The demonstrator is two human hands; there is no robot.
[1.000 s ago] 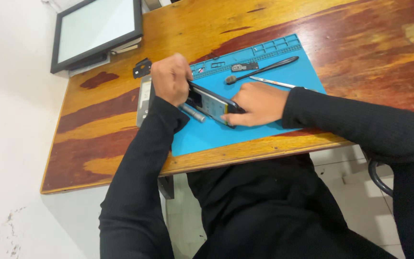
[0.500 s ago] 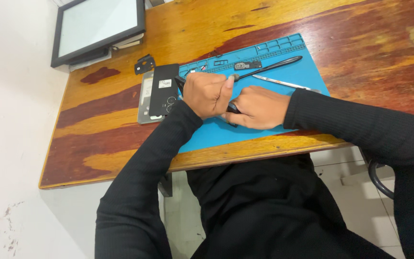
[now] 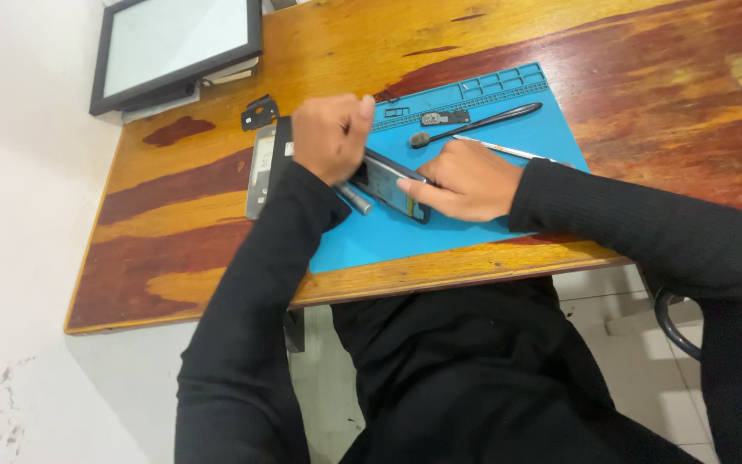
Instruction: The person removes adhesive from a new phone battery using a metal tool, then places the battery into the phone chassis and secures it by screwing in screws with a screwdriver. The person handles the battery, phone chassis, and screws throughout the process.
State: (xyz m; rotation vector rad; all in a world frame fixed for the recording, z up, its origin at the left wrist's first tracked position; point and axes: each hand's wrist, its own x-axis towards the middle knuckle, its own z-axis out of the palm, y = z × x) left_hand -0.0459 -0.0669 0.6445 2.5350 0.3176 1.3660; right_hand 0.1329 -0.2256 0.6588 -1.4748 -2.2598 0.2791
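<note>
A dark phone (image 3: 391, 186) lies at an angle on the blue work mat (image 3: 551, 129). My right hand (image 3: 467, 179) holds its near right end, thumb and fingers on the edge. Curled into a fist, my left hand (image 3: 328, 136) sits at the phone's left end, thumb pressed on the forefinger; whether it pinches anything small is hidden. A short grey metal tool (image 3: 355, 199) lies on the mat just below my left wrist.
On the mat's far side lie a black spudger (image 3: 484, 116), a thin metal tool (image 3: 508, 152) and a small part (image 3: 445, 118). A flat grey-and-black panel (image 3: 263, 161) and a small black piece (image 3: 260, 112) rest on the wooden table (image 3: 646, 60). A framed screen (image 3: 173, 47) sits far left.
My left hand has drawn back left off the phone, uncovering its screen. My right hand has kept its hold on the phone's near end.
</note>
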